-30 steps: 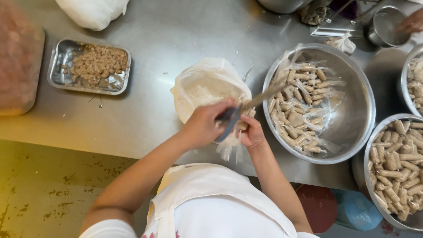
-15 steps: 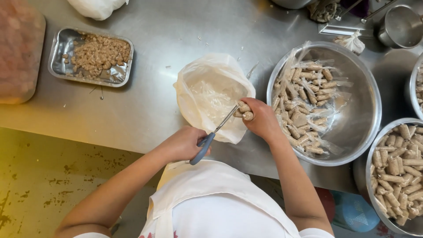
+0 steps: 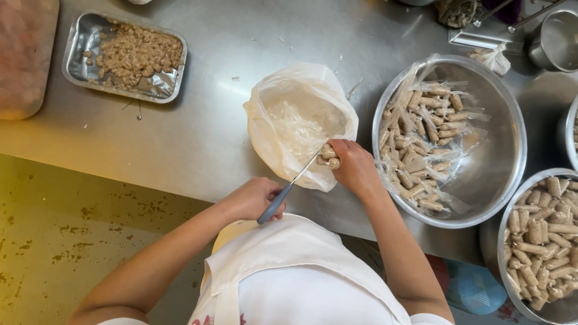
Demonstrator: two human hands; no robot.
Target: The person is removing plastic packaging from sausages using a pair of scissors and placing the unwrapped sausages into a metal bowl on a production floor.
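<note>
My left hand (image 3: 253, 197) grips a small knife (image 3: 283, 195) with a grey-blue handle, its thin blade pointing up and right. The blade tip meets a short beige sausage-like roll (image 3: 329, 157) that my right hand (image 3: 356, 167) holds by the fingers. Both hands are over the near rim of an open white plastic bag (image 3: 300, 120) standing on the steel counter (image 3: 198, 132). Just right of my right hand is a large steel bowl (image 3: 504, 174) holding several rolls wrapped in clear film.
A second steel bowl (image 3: 509, 274) full of unwrapped rolls sits at the lower right. A foil tray (image 3: 81, 57) of crumbled brown bits lies at the upper left, beside a reddish block (image 3: 27, 54). A metal cup (image 3: 557, 39) stands top right. The counter's front edge runs under my forearms.
My right hand took a roll from the bowl side and brought it over the bag rim. My left hand drew back toward me, and the knife tip now meets the roll.
</note>
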